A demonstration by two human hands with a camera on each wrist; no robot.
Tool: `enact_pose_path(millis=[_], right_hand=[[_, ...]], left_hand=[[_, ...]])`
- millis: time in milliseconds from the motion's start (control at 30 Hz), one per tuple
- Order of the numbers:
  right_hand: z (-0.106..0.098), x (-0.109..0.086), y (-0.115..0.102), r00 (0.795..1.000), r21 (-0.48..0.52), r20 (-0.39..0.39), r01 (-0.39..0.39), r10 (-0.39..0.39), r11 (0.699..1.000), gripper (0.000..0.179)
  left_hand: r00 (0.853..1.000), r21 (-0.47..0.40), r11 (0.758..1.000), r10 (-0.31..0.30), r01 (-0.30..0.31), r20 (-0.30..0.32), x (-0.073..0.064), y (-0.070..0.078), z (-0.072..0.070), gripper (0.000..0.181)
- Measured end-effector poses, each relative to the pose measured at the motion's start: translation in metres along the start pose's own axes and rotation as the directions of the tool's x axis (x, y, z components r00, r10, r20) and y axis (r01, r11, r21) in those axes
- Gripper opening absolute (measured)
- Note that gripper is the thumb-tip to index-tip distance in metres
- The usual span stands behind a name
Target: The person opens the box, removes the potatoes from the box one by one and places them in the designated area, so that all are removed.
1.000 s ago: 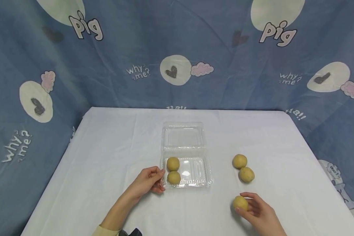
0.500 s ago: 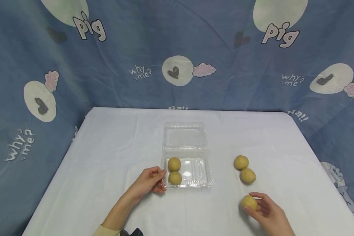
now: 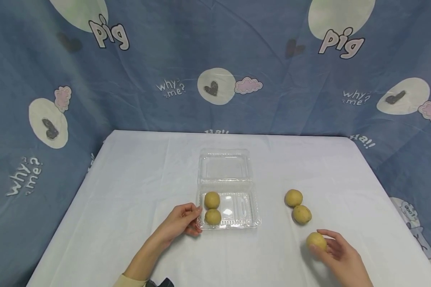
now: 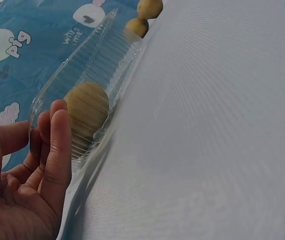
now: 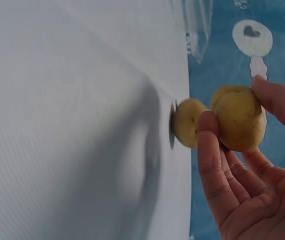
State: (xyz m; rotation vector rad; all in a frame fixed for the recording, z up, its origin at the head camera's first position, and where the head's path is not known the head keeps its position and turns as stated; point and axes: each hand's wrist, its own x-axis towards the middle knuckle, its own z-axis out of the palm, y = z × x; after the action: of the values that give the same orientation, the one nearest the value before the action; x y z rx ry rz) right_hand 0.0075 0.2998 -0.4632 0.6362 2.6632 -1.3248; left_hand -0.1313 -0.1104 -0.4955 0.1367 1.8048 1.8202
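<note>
An open clear plastic clamshell container (image 3: 241, 205) lies mid-table with its lid (image 3: 224, 166) folded back. Inside, along the left side, sit two potatoes, the far one (image 3: 212, 200) and the near one (image 3: 213, 217). My left hand (image 3: 182, 220) pinches the container's left rim between thumb and fingers, seen closely in the left wrist view. Off to the right, my right hand (image 3: 341, 257) grips a potato (image 5: 238, 120) between thumb and fingertips, raised over the cloth with its shadow below. Beyond that hand, two loose potatoes rest together, one farther (image 3: 293, 197) and one nearer (image 3: 302, 215).
White cloth (image 3: 140, 171) covers the table. A blue printed curtain (image 3: 265, 107) hangs behind it and along both sides. A dark object (image 3: 159, 282) shows by the left sleeve at the bottom edge.
My right hand has moved to the right, and lately slightly away from me, carrying its potato. The left hand keeps its grip on the container, and the other potatoes stay put.
</note>
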Motion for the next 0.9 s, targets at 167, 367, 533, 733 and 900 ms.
enact_pose_path(millis=[167, 367, 533, 733, 900], right_hand=[[-0.007, 0.005, 0.007, 0.998, 0.051, -0.042, 0.058, -0.056, 0.997, 0.058], [-0.012, 0.013, 0.014, 0.994, 0.063, -0.074, 0.079, -0.074, 0.995, 0.061], [-0.014, 0.022, 0.016, 0.994, 0.062, -0.106, 0.044, -0.037, 0.997, 0.064], [-0.016, 0.034, 0.017, 0.995, 0.038, -0.092, -0.044, 0.047, 0.998, 0.070], [-0.019, 0.043, 0.019, 0.993, 0.046, -0.083, -0.079, 0.082, 0.996, 0.074]], left_hand=[[1.000, -0.003, 1.000, 0.000, 0.000, 0.001, 0.001, -0.001, 0.000, 0.032], [1.000, -0.010, 1.000, -0.001, 0.001, 0.000, 0.001, -0.002, 0.000, 0.033], [1.000, -0.014, 1.000, -0.003, 0.003, 0.000, 0.001, -0.003, -0.001, 0.033], [1.000, -0.012, 1.000, 0.002, -0.002, -0.002, 0.001, -0.002, -0.001, 0.033], [1.000, -0.011, 1.000, 0.007, -0.007, 0.003, 0.002, -0.003, 0.000, 0.032]])
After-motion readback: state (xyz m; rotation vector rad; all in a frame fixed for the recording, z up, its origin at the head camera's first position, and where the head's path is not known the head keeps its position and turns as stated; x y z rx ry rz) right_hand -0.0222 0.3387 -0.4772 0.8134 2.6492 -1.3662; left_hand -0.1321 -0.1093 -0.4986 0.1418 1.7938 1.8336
